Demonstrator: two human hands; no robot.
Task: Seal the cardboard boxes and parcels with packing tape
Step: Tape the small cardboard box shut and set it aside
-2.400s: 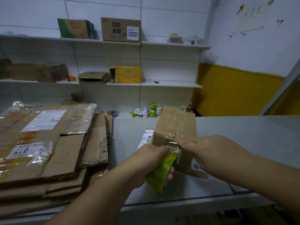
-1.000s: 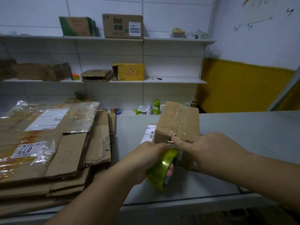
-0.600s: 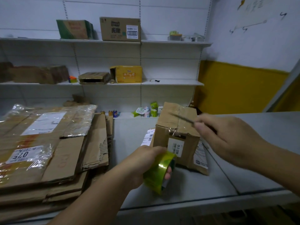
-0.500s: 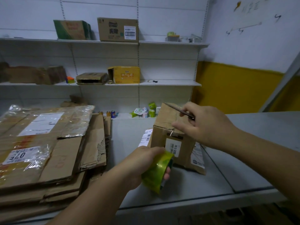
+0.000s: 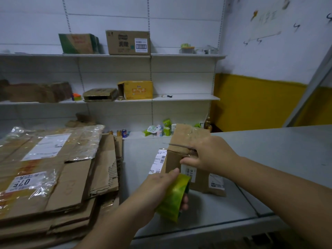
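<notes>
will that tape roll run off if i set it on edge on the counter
Likely: the tape roll in the left hand is round, and the counter looks smooth. Laid flat it should stay. It probably feels light, being hollow.

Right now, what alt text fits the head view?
A person's right hand holds a thin metal blade at the top edge of a cardboard box on a grey table, while the left hand grips a green tape roll.

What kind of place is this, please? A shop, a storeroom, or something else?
Probably a small parcel-packing room. Flattened cardboard boxes lie stacked at the left, cartons stand on the wall shelves, and the left hand holds a tape roll beside a labelled parcel.
</notes>
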